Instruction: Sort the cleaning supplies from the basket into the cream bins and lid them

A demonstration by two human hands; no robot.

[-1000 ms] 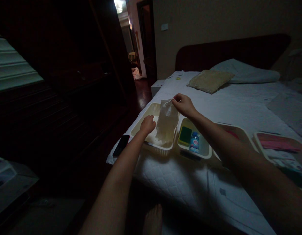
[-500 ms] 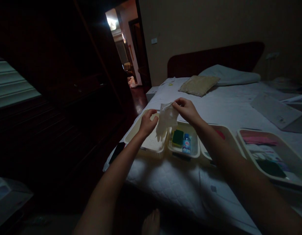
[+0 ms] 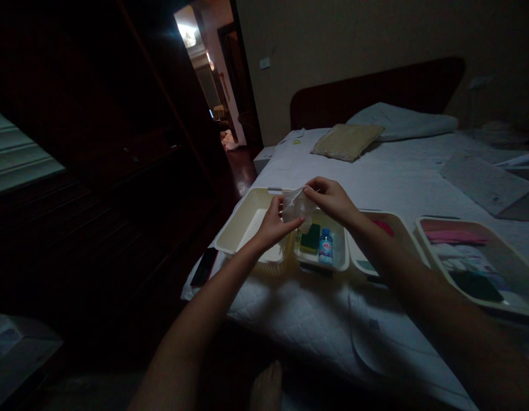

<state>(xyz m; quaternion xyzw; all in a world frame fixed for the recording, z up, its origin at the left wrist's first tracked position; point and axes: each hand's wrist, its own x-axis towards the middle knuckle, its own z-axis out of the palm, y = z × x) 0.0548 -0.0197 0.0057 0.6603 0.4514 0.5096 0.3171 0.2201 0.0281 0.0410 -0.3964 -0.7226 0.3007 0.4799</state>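
Note:
A clear plastic bag (image 3: 296, 205), bunched and short, hangs over a tray. My right hand (image 3: 331, 200) pinches its top edge between thumb and fingers. My left hand (image 3: 273, 225) reaches in from the left, its fingertips at the bag's lower side; I cannot tell whether they grip it. Below the bag, a cream plastic tray (image 3: 337, 251) holds a green sponge (image 3: 310, 237) and a small blue-labelled water bottle (image 3: 326, 248). A cream slotted basket (image 3: 243, 220) lies just left of that tray, under my left hand.
Everything rests on a white quilted bed (image 3: 307, 317). A black phone (image 3: 203, 266) lies left of the basket. Two more cream trays (image 3: 465, 254) stand to the right, holding pink and dark items. A dark wardrobe fills the left side. Pillows lie beyond.
My left hand has moved right, from the basket's rim to the bag. The bag looks shorter and more bunched. My right hand still pinches it.

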